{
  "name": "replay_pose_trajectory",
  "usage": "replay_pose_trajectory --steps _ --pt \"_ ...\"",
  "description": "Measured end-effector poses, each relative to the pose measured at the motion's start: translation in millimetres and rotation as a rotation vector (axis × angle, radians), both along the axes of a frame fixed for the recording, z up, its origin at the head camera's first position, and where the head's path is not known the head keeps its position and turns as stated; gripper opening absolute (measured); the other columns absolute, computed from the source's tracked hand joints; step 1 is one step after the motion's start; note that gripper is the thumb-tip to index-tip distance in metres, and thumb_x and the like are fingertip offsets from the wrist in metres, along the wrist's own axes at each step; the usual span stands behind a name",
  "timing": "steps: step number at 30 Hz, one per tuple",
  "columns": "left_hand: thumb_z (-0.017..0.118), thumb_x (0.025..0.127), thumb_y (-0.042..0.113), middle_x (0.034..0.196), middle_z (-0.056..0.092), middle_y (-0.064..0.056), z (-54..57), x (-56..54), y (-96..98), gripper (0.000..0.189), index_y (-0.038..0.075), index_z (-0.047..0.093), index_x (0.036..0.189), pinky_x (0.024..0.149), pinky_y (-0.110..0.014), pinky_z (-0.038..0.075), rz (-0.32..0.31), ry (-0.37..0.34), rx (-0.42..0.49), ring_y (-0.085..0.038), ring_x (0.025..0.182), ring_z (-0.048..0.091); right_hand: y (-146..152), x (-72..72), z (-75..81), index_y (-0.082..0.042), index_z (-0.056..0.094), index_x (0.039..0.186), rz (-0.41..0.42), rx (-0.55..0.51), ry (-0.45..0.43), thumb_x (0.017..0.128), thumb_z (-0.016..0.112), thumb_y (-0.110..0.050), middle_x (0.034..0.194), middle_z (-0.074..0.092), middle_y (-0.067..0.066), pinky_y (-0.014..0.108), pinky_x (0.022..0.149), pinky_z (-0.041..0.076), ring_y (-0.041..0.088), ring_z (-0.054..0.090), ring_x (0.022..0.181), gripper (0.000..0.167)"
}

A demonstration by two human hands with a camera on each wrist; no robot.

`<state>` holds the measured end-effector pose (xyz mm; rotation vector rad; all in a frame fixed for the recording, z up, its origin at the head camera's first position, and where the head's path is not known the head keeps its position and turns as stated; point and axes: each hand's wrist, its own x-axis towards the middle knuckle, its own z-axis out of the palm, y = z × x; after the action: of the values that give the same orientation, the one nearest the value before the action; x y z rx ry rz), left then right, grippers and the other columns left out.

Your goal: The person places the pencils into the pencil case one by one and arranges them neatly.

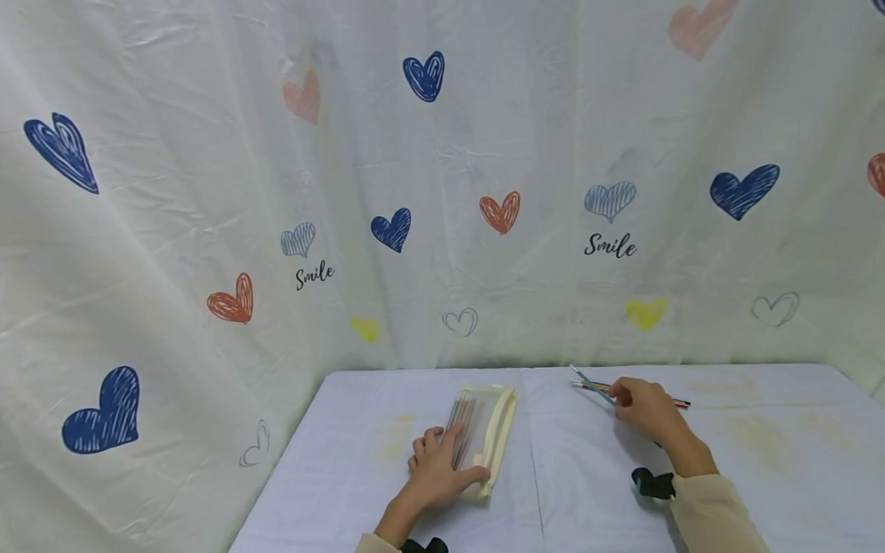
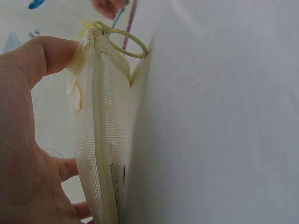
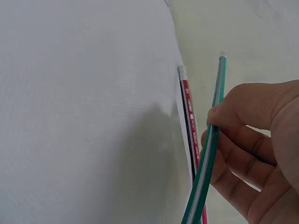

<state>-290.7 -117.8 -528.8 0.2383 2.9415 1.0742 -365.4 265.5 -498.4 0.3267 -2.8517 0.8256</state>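
A cream mesh zip pouch (image 1: pixel 496 430) with several pencils inside lies on the table. My left hand (image 1: pixel 436 468) rests on it with fingers spread, the thumb at the zip edge. In the left wrist view the pouch's mesh side and a ring-shaped zip pull (image 2: pixel 128 43) show beside the hand. Between thumb and fingers my right hand (image 1: pixel 649 408) pinches a green-and-white striped pencil (image 3: pixel 205 163), its white end pointing up. Under that pencil several more lie together on the table, among them a red pencil (image 3: pixel 190 107) with white lettering and a dark one beside it.
The table (image 1: pixel 587 518) has a white cloth with faint yellowish stains. Behind it hangs a white curtain (image 1: pixel 449 160) printed with hearts and the word Smile. Black wrist devices (image 1: pixel 653 483) sit at both cuffs.
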Motion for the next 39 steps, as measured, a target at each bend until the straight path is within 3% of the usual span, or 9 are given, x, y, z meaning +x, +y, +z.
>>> replay_pose_trajectory --steps 8,21,39 --pt "0.073 0.076 0.065 0.154 0.033 -0.019 -0.4 -0.4 0.2 0.097 0.021 0.041 0.156 0.104 -0.067 0.025 0.004 0.005 0.004 -0.040 0.137 0.027 -5 1.7 8.3 0.002 0.068 0.117 -0.010 -0.138 -0.066 0.090 0.067 -0.005 0.098 0.069 0.010 0.032 0.071 0.050 0.022 0.062 0.089 0.028" --pt "0.073 0.076 0.066 0.154 0.034 -0.018 -2.1 -1.1 -0.7 0.098 0.021 0.041 0.157 0.104 -0.067 0.025 0.001 0.007 0.005 -0.040 0.137 0.027 -13 4.7 15.5 0.010 0.057 0.131 -0.015 -0.446 -0.230 0.094 0.063 -0.007 0.105 0.064 0.014 0.031 0.074 0.060 0.019 0.063 0.089 0.040" --pt "0.073 0.078 0.062 0.153 0.031 -0.022 3.0 2.8 -0.2 0.096 0.017 0.040 0.156 0.105 -0.068 0.023 -0.023 0.008 0.010 -0.042 0.137 0.025 -19 6.2 16.4 0.009 0.055 0.129 -0.052 -0.482 -0.290 0.095 0.058 -0.006 0.110 0.064 0.020 0.033 0.078 0.059 0.021 0.062 0.092 0.037"
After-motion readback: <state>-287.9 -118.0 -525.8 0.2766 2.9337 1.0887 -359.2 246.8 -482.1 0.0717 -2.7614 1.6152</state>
